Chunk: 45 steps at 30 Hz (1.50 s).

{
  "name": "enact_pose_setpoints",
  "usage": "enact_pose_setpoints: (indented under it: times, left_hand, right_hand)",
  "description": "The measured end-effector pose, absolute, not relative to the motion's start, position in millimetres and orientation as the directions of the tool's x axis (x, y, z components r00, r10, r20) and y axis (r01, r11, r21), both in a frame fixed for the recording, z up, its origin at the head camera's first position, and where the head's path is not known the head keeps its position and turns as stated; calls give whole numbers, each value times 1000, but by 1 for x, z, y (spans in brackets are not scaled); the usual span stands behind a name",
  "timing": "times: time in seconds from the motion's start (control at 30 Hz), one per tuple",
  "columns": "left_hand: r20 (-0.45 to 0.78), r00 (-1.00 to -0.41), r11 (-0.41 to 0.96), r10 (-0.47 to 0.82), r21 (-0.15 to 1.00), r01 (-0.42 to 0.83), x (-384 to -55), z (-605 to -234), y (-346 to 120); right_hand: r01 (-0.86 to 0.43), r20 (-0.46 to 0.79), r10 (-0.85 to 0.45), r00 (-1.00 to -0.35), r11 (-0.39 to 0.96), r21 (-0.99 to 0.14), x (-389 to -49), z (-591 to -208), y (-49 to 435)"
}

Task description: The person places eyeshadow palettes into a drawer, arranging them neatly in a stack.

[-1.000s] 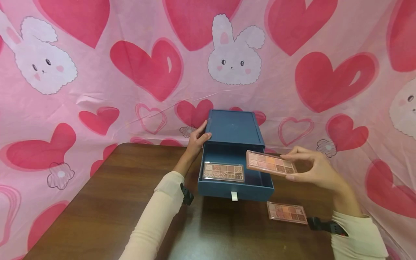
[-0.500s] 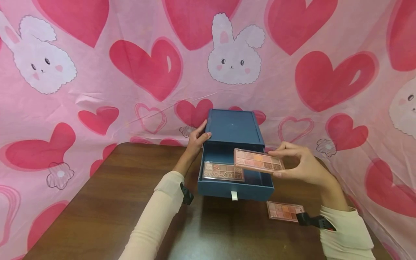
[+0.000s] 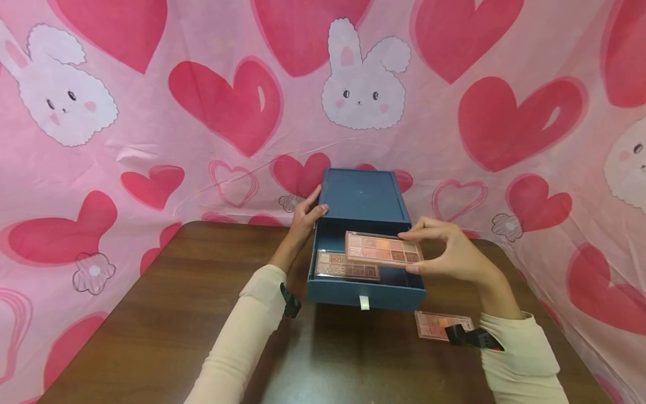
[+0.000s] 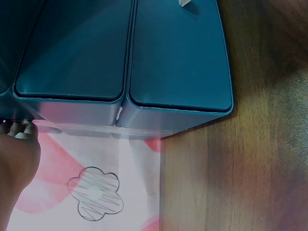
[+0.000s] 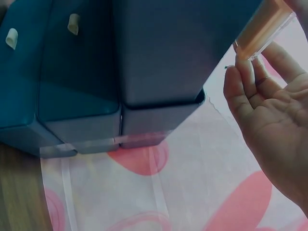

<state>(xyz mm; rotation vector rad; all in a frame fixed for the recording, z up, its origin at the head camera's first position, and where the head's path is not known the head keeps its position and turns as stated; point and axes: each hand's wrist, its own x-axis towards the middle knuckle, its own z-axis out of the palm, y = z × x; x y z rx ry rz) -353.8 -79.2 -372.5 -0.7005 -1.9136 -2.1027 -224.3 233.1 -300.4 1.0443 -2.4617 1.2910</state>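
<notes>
My right hand pinches an eyeshadow palette by its right end, thumb below and fingers above. The palette is tilted slightly over the pulled-out top drawer of a blue drawer cabinet. A second eyeshadow palette, with lettering on its lid, lies inside on the left, partly covered by the held one. Against the cabinet's upper left side rests my left hand, thumb near the top edge. In the right wrist view, the held palette shows only its edge.
A third eyeshadow palette lies on the brown wooden table, right of the cabinet, partly hidden by the right wrist strap. Closed lower drawers show beneath the open one. A pink heart-patterned cloth hangs close behind.
My right hand has carried the held palette leftward over the open drawer, partly covering the palette inside. The left hand stays on the cabinet.
</notes>
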Motion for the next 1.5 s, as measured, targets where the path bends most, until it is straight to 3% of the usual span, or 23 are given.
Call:
enact_pose_setpoints:
  times: [0.57,0.97,1.5]
  left_hand:
    - [475,-868,-129,147,879,460,-353,-373,-79]
    - [483,-862,-162,153,873,460,-353,-372,-76]
    - [480,-867,-163,135,874,458,-353,-373,-78]
  right_hand:
    - [-677,432,-557,-709,367,-638,-234,-303,209]
    - [-609,325,-532,-782,542,-579,-234,-303,199]
    - [-604,280,-555,-783,573,-554,-237,-303,186]
